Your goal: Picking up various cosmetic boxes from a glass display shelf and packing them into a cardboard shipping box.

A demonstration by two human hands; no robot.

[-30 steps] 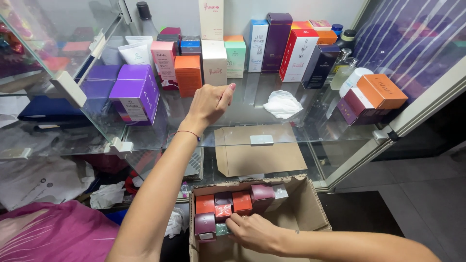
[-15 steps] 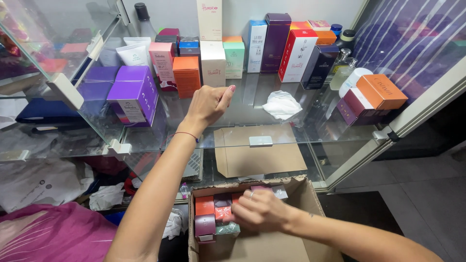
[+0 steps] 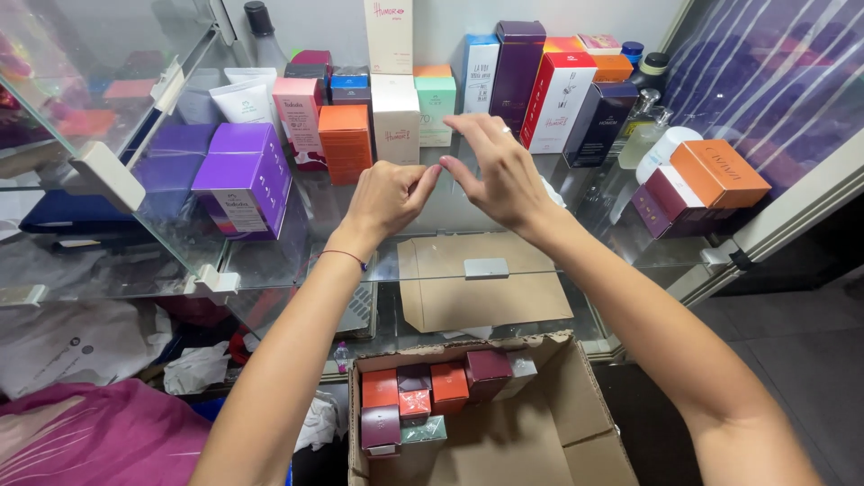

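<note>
Our left hand (image 3: 389, 193), loosely curled and empty, and right hand (image 3: 498, 171), fingers spread and empty, meet above the glass shelf (image 3: 270, 261); the upright white box (image 3: 396, 119) stands just behind them, nearer the left.

A glass display cabinet (image 3: 270, 261) stands against a white wall (image 3: 450, 18), grey floor (image 3: 792, 333) beside.

clear glass shelf (image 3: 297, 261), matt brown cardboard box (image 3: 576, 432)

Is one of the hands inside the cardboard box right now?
No, both the left hand and the right hand are raised above the glass shelf, away from the cardboard box.
</note>
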